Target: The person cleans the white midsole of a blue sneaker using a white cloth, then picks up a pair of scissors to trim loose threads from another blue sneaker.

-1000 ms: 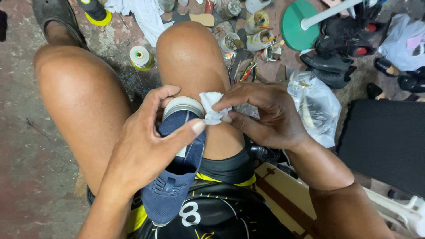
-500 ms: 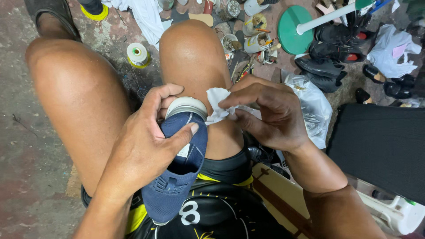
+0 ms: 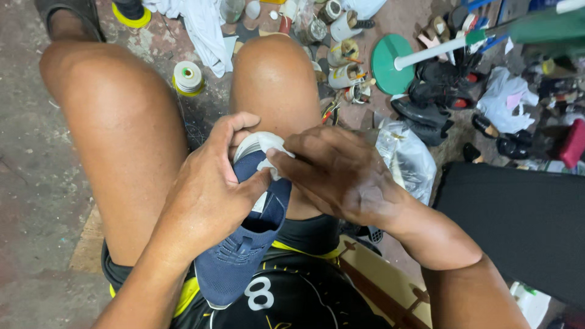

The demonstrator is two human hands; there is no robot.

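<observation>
Navy knitted-mesh shoe with a white rubber sole lies on the person's lap, heel end up against the right thigh. Left hand wraps around its heel, thumb pressed on the collar. Right hand pinches a small white cloth against the heel rim. Beyond the knees, a spool of pale thread, a clear plastic bag and dark shoes lie scattered on the floor

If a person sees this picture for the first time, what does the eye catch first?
First, the navy knit shoe lying on the lap in the centre, gripped by the left hand while the right hand presses a small white cloth against its white sole end. Next, the green round disc on the cluttered floor at upper right.
</observation>
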